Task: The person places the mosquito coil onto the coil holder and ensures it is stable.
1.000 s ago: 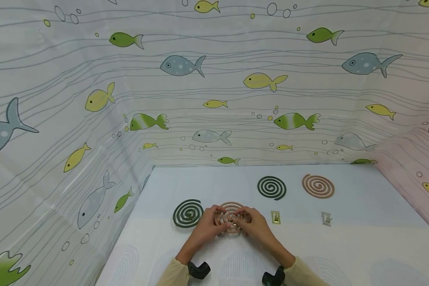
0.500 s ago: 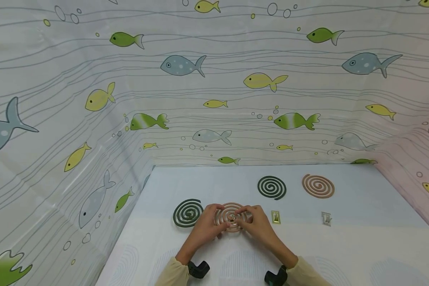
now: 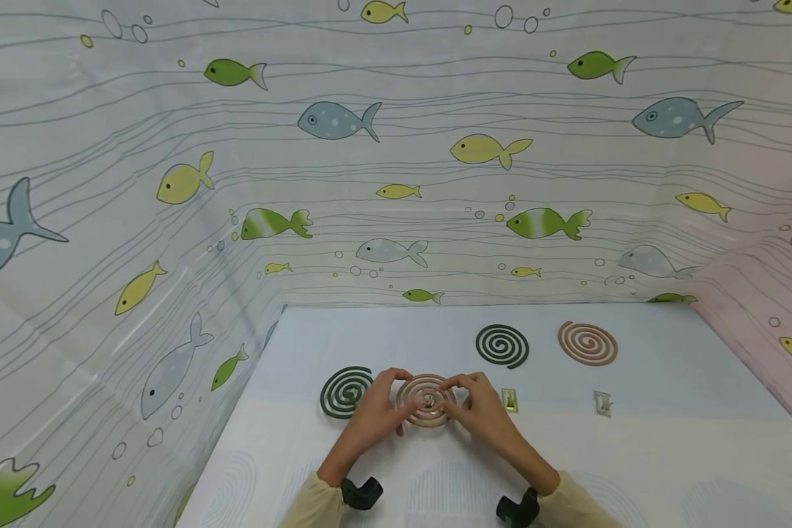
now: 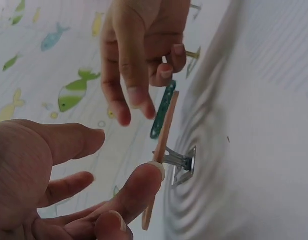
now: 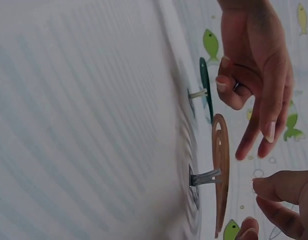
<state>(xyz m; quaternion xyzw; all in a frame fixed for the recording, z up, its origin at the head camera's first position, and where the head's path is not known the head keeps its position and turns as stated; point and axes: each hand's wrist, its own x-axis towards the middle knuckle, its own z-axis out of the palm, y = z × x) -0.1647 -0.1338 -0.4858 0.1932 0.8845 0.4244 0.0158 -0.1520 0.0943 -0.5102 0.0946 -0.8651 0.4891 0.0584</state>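
A brown mosquito coil (image 3: 429, 424) sits raised on a silver metal stand (image 5: 206, 177) in front of the person, lying flat above the tabletop. On either side of it are the left hand (image 3: 372, 411) and the right hand (image 3: 485, 411), thumbs and fingers spread apart. In the right wrist view both hands show a gap from the coil; in the left wrist view a left fingertip overlaps its edge. To the left, partly behind the left hand, a dark green mosquito coil (image 3: 345, 394) rests on a gold-toned stand (image 5: 197, 94).
Farther back on the white table (image 3: 383, 330) lie another green coil (image 3: 501, 346) and another brown coil (image 3: 587, 344). In front of these are a small gold stand (image 3: 510, 400) and a silver stand (image 3: 603, 404). A fish-printed cloth (image 3: 343, 279) surrounds the table.
Both hands have let go of the brown coil and drawn apart, the left one leftward and the right one rightward. The coil stays on its stand.
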